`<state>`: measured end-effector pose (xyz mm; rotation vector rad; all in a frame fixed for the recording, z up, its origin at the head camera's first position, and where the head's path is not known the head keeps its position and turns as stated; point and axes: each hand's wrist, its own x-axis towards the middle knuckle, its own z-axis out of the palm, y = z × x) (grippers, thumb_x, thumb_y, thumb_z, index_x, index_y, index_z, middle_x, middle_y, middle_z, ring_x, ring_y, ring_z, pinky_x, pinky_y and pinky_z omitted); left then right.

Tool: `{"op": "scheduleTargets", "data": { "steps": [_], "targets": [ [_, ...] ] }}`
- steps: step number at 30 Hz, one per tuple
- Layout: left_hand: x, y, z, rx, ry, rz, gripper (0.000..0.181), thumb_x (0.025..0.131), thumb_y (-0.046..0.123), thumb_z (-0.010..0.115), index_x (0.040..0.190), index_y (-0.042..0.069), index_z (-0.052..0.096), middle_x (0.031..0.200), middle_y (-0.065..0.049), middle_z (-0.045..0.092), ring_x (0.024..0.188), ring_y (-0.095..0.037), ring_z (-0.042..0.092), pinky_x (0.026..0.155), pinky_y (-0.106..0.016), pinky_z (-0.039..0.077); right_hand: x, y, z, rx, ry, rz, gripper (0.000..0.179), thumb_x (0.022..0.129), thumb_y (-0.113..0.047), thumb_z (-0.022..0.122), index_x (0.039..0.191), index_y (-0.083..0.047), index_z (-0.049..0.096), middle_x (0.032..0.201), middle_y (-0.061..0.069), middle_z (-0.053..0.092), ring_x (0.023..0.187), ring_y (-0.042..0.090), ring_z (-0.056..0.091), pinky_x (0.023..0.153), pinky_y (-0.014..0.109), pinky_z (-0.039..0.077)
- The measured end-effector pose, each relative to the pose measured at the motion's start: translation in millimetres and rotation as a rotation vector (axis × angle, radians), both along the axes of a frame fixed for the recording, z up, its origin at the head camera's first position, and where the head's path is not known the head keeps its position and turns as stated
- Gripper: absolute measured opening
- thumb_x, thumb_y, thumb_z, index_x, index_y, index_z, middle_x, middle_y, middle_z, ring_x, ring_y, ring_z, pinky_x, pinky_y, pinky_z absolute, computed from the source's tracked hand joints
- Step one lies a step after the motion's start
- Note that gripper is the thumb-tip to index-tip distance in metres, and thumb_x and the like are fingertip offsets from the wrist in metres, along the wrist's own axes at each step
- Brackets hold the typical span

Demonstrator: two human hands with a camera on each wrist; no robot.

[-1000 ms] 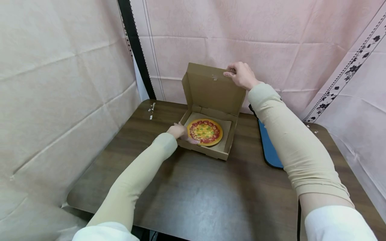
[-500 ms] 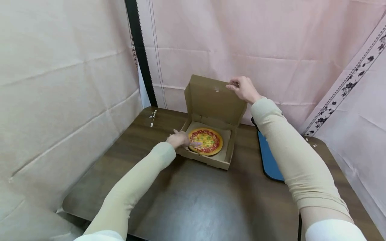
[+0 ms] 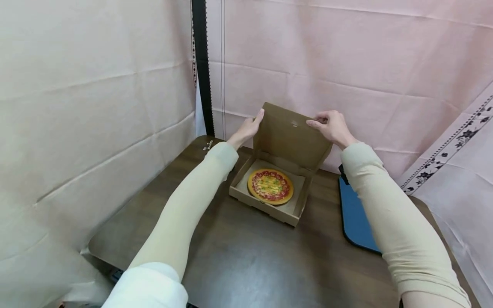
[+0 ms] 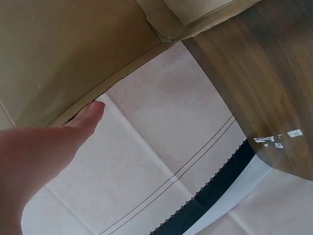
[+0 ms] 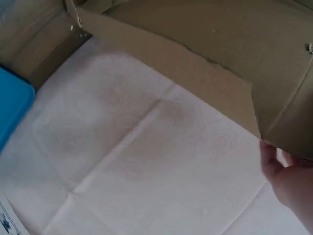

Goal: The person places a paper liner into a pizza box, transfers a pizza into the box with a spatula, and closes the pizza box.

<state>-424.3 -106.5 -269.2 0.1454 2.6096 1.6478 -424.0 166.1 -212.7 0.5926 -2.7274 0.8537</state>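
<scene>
A brown cardboard pizza box [image 3: 265, 209] stands on the table with its lid [image 3: 286, 137] raised and tilted back. Inside, a round pizza [image 3: 270, 186] lies on a paper liner [image 3: 242, 184]. My left hand [image 3: 248, 127] touches the lid's left edge, its thumb [image 4: 88, 120] straight along the side flap; its other fingers are hidden. At the lid's upper right corner, my right hand [image 3: 334, 127] pinches the cardboard between thumb and fingers [image 5: 269, 159].
To the right of the box, partly behind my right forearm, lies a blue board with a dark rim [image 3: 356, 218]. Pale cloth [image 3: 346, 64] hangs behind the brown table [image 3: 246, 273]. Bits of tape [image 4: 274, 141] stick to the table's far left corner.
My left hand has left its place beside the pizza at the box's front left and risen to the lid's left edge. The right hand keeps hold of the lid. The camera view has shifted.
</scene>
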Motion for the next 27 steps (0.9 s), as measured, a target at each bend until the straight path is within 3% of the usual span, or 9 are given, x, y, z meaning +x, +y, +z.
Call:
{"op": "scheduleTargets", "data": {
  "steps": [4, 6, 8, 10, 14, 18, 22, 24, 27],
  "targets": [
    [-5.9, 6.6, 4.4, 0.000, 0.014, 0.002, 0.080, 0.099, 0.061, 0.017, 0.152, 0.001, 0.024, 0.159, -0.014, 0.026, 0.148, -0.029, 0.023, 0.122, -0.039, 0.021, 6.8, 12.1, 8.9, -0.072, -0.144, -0.070, 0.057, 0.091, -0.053, 0.057, 0.118, -0.004, 0.068, 0.123, 0.018, 0.064, 0.113, 0.028, 0.055, 0.092, 0.039, 0.045],
    [-7.1, 6.0, 5.0, 0.004, 0.026, 0.006, 0.079, 0.100, 0.060, 0.018, 0.151, 0.001, 0.025, 0.159, -0.014, 0.026, 0.148, -0.029, 0.024, 0.122, -0.039, 0.021, 9.3, 14.6, 13.9, -0.112, -0.233, -0.081, 0.071, 0.090, -0.062, 0.051, 0.132, -0.005, 0.059, 0.140, 0.018, 0.053, 0.131, 0.032, 0.046, 0.106, 0.046, 0.040],
    [-8.0, 4.0, 7.0, -0.002, 0.032, 0.007, 0.079, 0.100, 0.061, 0.017, 0.152, 0.002, 0.025, 0.159, -0.013, 0.026, 0.148, -0.029, 0.023, 0.122, -0.038, 0.020, 10.4, 16.7, 17.4, -0.150, -0.325, -0.091, 0.084, 0.090, -0.070, 0.040, 0.145, -0.006, 0.044, 0.153, 0.018, 0.037, 0.141, 0.034, 0.034, 0.112, 0.052, 0.034],
    [-8.4, 2.6, 10.6, -0.014, 0.025, 0.009, 0.078, 0.100, 0.061, 0.016, 0.152, 0.004, 0.025, 0.159, -0.012, 0.026, 0.148, -0.028, 0.023, 0.122, -0.038, 0.019, 11.3, 18.9, 19.1, -0.185, -0.437, -0.101, 0.094, 0.088, -0.076, 0.029, 0.154, -0.008, 0.023, 0.161, 0.017, 0.017, 0.145, 0.040, 0.024, 0.113, 0.057, 0.031],
    [-8.3, 2.0, 18.2, -0.036, 0.007, -0.005, 0.076, 0.100, 0.061, 0.016, 0.153, 0.007, 0.023, 0.160, -0.010, 0.023, 0.150, -0.026, 0.020, 0.123, -0.037, 0.016, 12.3, 24.0, 17.4, -0.270, -0.669, -0.116, 0.104, 0.082, -0.084, 0.012, 0.155, -0.013, -0.010, 0.160, 0.027, -0.001, 0.143, 0.052, 0.015, 0.107, 0.066, 0.032],
    [-6.4, -1.0, 24.8, -0.063, -0.015, -0.018, 0.078, 0.099, 0.062, 0.015, 0.153, 0.007, 0.023, 0.161, -0.010, 0.022, 0.150, -0.027, 0.019, 0.123, -0.038, 0.016, 11.4, 23.6, 15.1, -0.354, -0.848, -0.051, 0.102, 0.080, -0.085, 0.010, 0.152, -0.020, -0.023, 0.156, 0.034, -0.007, 0.142, 0.057, 0.007, 0.108, 0.069, 0.027],
    [-3.9, -8.9, 28.5, -0.067, -0.034, -0.009, 0.081, 0.097, 0.065, 0.013, 0.154, 0.008, 0.021, 0.161, -0.009, 0.022, 0.149, -0.027, 0.020, 0.122, -0.039, 0.020, 10.5, 15.0, 16.4, -0.389, -0.919, 0.007, 0.097, 0.083, -0.083, 0.013, 0.153, -0.025, -0.018, 0.159, 0.028, -0.008, 0.143, 0.056, 0.002, 0.111, 0.069, 0.021],
    [-2.2, -12.9, 29.6, -0.048, -0.037, 0.005, 0.082, 0.096, 0.067, 0.013, 0.154, 0.009, 0.020, 0.155, -0.011, 0.035, 0.146, -0.028, 0.028, 0.119, -0.039, 0.027, 11.6, 11.1, 18.4, -0.378, -0.920, 0.014, 0.095, 0.084, -0.082, 0.015, 0.154, -0.026, -0.017, 0.160, 0.026, -0.007, 0.145, 0.053, 0.003, 0.112, 0.068, 0.021],
    [1.2, -18.5, 30.7, 0.006, -0.043, 0.009, 0.084, 0.094, 0.069, 0.013, 0.155, 0.011, 0.017, 0.151, -0.014, 0.038, 0.142, -0.029, 0.034, 0.115, -0.040, 0.036, 14.3, 7.0, 20.7, -0.345, -0.909, 0.019, 0.094, 0.086, -0.080, 0.016, 0.155, -0.024, -0.014, 0.161, 0.025, -0.003, 0.146, 0.050, 0.008, 0.112, 0.067, 0.023]
  ]
}}
